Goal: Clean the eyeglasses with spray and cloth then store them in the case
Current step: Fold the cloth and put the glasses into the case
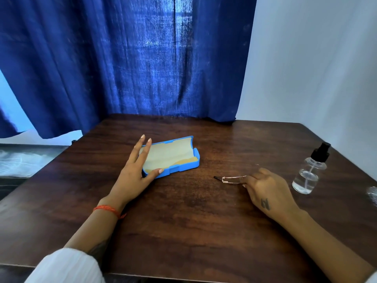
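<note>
An open blue glasses case [183, 166] lies at the middle of the dark wooden table [193, 221], with a pale cloth [165, 156] lying inside it. My left hand [134, 170] rests against the case's left end, fingers straight, thumb on its front edge. The folded eyeglasses [230, 179], thin gold frame with a dark temple tip, are held low over the table by my right hand [265, 190], whose fingers pinch their right end. A clear spray bottle [310, 172] with a black pump stands upright at the right, apart from my right hand.
A blue curtain [142, 58] hangs behind the table's far edge. A white wall [316, 68] stands at the right. Something clear and blurred [372, 194] sits at the right frame edge. A bed-like surface [24, 160] lies to the left of the table.
</note>
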The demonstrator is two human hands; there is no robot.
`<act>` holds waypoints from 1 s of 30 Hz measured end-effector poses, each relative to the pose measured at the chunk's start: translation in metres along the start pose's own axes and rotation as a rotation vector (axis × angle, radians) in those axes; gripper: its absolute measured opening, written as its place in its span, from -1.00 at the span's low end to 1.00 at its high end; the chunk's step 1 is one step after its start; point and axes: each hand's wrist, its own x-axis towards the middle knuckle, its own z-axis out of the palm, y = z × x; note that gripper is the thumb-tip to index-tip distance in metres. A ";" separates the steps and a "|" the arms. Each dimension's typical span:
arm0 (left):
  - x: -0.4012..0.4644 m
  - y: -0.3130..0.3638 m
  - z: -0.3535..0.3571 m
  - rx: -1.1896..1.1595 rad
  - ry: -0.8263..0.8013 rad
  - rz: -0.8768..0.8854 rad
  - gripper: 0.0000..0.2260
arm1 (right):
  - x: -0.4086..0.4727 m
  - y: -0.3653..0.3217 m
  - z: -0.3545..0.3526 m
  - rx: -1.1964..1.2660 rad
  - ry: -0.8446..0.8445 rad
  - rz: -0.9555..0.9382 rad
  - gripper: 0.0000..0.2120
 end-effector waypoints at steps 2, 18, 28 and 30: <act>0.000 -0.002 0.000 0.009 0.000 0.005 -0.28 | 0.002 0.003 0.002 -0.032 0.031 -0.058 -0.92; 0.001 -0.009 0.002 -0.045 0.069 0.049 -0.27 | 0.101 -0.095 0.011 0.148 0.221 -0.301 -0.88; 0.002 -0.012 0.003 -0.061 0.086 0.077 -0.22 | 0.118 -0.115 0.041 0.223 0.086 -0.282 -0.79; 0.002 -0.012 0.003 -0.063 0.085 0.071 -0.22 | 0.119 -0.116 0.042 0.237 0.076 -0.273 -0.78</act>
